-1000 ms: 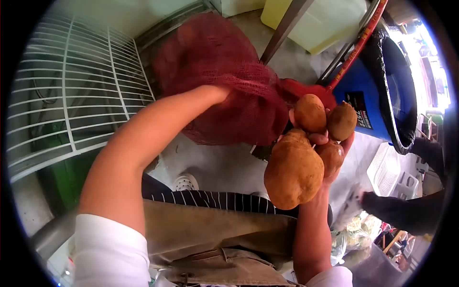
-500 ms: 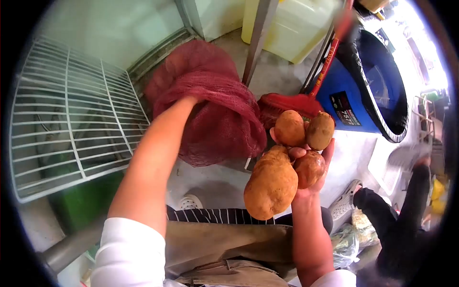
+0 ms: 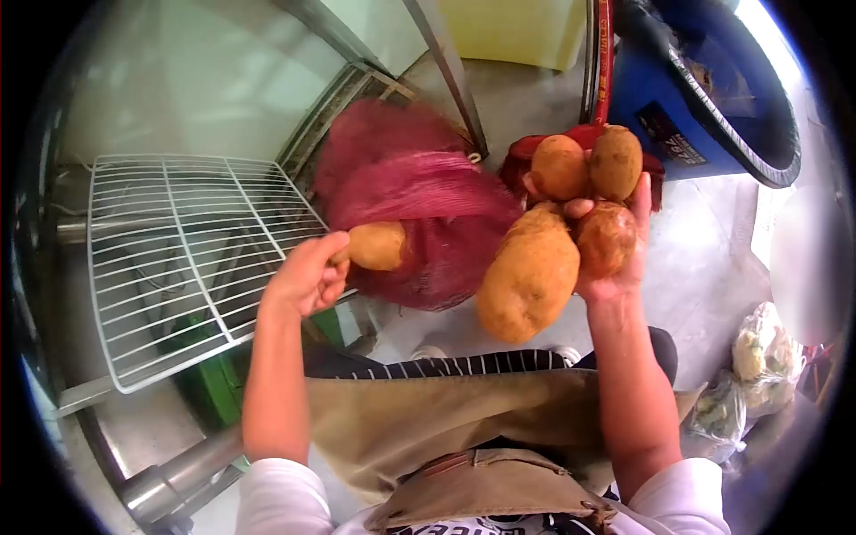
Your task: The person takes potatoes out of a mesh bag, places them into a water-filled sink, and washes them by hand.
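My left hand [image 3: 308,275] grips one end of a yellowish potato [image 3: 378,247] in front of the dark red mesh sack [image 3: 446,196]. The sack lies slumped and bunched, its inside hidden by folds. On my right hand [image 3: 615,287], palm up, rest several potatoes. A large long potato [image 3: 530,275] lies toward me, a shiny brownish one [image 3: 607,239] sits by the palm, and a round one [image 3: 560,167] and a darker oval one [image 3: 615,162] lie at the far side. My thumb presses between them.
A white wire rack [image 3: 192,259] stands at the left, beside the sack. Behind my right hand are a red broom [image 3: 655,169] and a blue bin [image 3: 642,98] with a black liner. Plastic bags of produce [image 3: 758,366] sit on the floor at right. A metal post [image 3: 450,80] rises behind the sack.
My left hand has come out of the mesh sack with a potato in it. The right hand still holds its potatoes. A person at the right has mostly gone from view.
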The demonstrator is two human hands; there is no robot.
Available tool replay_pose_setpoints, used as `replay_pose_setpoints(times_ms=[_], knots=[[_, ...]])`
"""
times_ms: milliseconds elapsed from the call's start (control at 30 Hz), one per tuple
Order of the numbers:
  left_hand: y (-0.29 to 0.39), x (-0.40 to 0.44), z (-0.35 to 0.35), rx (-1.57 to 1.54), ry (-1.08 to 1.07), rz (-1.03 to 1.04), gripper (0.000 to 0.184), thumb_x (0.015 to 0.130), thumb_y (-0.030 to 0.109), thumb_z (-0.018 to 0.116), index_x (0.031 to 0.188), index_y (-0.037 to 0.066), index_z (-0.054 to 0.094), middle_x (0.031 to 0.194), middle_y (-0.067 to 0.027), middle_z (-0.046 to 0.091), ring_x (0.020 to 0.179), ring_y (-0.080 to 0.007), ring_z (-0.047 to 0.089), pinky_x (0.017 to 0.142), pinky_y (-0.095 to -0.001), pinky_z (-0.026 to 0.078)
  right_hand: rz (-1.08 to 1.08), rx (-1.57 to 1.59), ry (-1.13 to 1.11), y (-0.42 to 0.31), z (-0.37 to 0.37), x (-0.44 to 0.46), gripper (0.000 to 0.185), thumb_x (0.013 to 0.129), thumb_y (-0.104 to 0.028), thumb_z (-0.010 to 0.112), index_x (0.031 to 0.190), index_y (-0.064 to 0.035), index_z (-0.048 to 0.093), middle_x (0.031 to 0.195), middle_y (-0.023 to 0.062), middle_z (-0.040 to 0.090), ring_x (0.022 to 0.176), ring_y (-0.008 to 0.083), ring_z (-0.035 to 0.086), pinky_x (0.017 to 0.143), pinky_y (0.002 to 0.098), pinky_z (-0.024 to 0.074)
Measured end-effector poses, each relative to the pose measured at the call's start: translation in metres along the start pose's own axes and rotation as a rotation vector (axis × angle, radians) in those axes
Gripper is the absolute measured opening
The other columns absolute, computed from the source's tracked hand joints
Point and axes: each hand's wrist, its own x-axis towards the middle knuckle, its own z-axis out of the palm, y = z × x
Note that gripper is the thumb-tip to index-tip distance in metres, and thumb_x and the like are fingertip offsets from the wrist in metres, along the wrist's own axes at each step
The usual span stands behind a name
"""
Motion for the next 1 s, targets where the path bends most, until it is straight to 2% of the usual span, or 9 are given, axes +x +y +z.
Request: replay_pose_setpoints(times_ms=[33, 267, 533, 633, 667, 767, 800, 900, 1000], knots=[[-0.008, -0.009, -0.005, -0.121, -0.005, 0.005, 0.038, 0.09, 0.039, 0.051, 0.067, 0.009, 0.046, 0.048, 0.003, 0.034, 0.034, -0.0102, 0.037, 0.031, -0.0243, 0.022, 0.03, -0.004, -0.15, -0.004, -0.003, 0.001, 0.061, 0.089, -0.059, 0.043, 0.131, -0.0154, 0.049, 0.11, 0.017, 0.06, 0.106, 0.0267, 0.056, 0.104, 0.0525, 0.0309], [-0.039, -0.064, -0.026, -0.587, -0.08, 0.273, 0.047, 0.088, 0.049, 0.045, 0.058, 0.013, 0.04, 0.046, 0.0043, 0.031, 0.027, -0.0116, 0.03, 0.024, -0.0252, 0.022, -0.093, -0.077, -0.111, -0.015, 0.015, -0.004, 0.059, 0.091, -0.053, 0.043, 0.132, -0.0118, 0.048, 0.127, 0.023, 0.049, 0.096, 0.0207, 0.06, 0.098, 0.0482, 0.0395], [-0.017, -0.09, 0.003, -0.786, -0.154, 0.308, 0.048, 0.09, 0.05, 0.039, 0.057, 0.014, 0.038, 0.045, 0.0054, 0.027, 0.027, -0.0122, 0.029, 0.023, -0.0276, 0.025, -0.168, -0.099, -0.061, -0.021, 0.011, -0.002, 0.057, 0.09, -0.053, 0.043, 0.129, -0.0111, 0.05, 0.118, 0.0142, 0.056, 0.089, 0.0216, 0.061, 0.096, 0.0466, 0.042], [0.0, -0.097, 0.034, -0.566, 0.124, 0.291, 0.046, 0.091, 0.047, 0.038, 0.061, 0.014, 0.039, 0.045, 0.005, 0.026, 0.03, -0.014, 0.034, 0.025, -0.0298, 0.03, -0.065, -0.021, -0.089, -0.025, -0.006, -0.003, 0.062, 0.088, -0.058, 0.044, 0.127, -0.0106, 0.051, 0.106, 0.016, 0.06, 0.085, 0.022, 0.062, 0.094, 0.0455, 0.0436], [-0.006, -0.091, 0.029, -0.535, -0.023, 0.334, 0.043, 0.093, 0.044, 0.038, 0.065, 0.012, 0.043, 0.049, 0.002, 0.035, 0.044, -0.0217, 0.053, 0.039, -0.0372, 0.047, -0.026, -0.007, -0.094, -0.031, -0.016, -0.004, 0.064, 0.086, -0.06, 0.045, 0.127, -0.0107, 0.051, 0.1, 0.0175, 0.062, 0.083, 0.0222, 0.063, 0.092, 0.0448, 0.045], [0.0, -0.091, 0.092, -0.632, 0.187, 0.315, 0.04, 0.093, 0.04, 0.044, 0.068, 0.01, 0.046, 0.058, -0.0035, 0.047, 0.068, -0.0324, 0.064, 0.059, -0.0493, 0.055, -0.148, 0.048, 0.067, -0.017, 0.023, -0.011, 0.053, 0.087, -0.055, 0.052, 0.117, -0.0115, 0.056, 0.097, 0.01, 0.065, 0.075, 0.0234, 0.065, 0.07, 0.0364, 0.0535], [-0.005, -0.088, 0.098, -0.68, 0.044, 0.325, 0.035, 0.093, 0.037, 0.048, 0.072, 0.009, 0.049, 0.074, -0.0103, 0.056, 0.093, -0.039, 0.062, 0.074, -0.0583, 0.052, -0.182, 0.064, 0.107, -0.014, 0.034, -0.015, 0.049, 0.087, -0.053, 0.054, 0.114, -0.0118, 0.058, 0.096, 0.0075, 0.066, 0.073, 0.0238, 0.065, 0.063, 0.0336, 0.0563], [0.0, -0.098, 0.138, -0.721, -0.031, 0.173, 0.034, 0.093, 0.04, 0.043, 0.087, 0.009, 0.056, 0.104, -0.0122, 0.061, 0.103, -0.0341, 0.059, 0.081, -0.0608, 0.049, -0.271, -0.023, 0.083, -0.004, 0.05, -0.028, 0.048, 0.09, -0.048, 0.051, 0.119, -0.0102, 0.054, 0.104, 0.008, 0.063, 0.074, 0.024, 0.064, 0.068, 0.0348, 0.0553], [0.024, -0.132, 0.176, -0.786, -0.126, 0.041, 0.051, 0.094, 0.042, 0.035, 0.133, 0.009, 0.04, 0.126, -0.0117, 0.052, 0.107, -0.0316, 0.057, 0.076, -0.0541, 0.053, -0.262, -0.067, 0.07, 0.006, 0.073, -0.05, 0.053, 0.092, -0.046, 0.048, 0.13, -0.0093, 0.043, 0.108, 0.0112, 0.06, 0.076, 0.0246, 0.063, 0.07, 0.0357, 0.0546]])
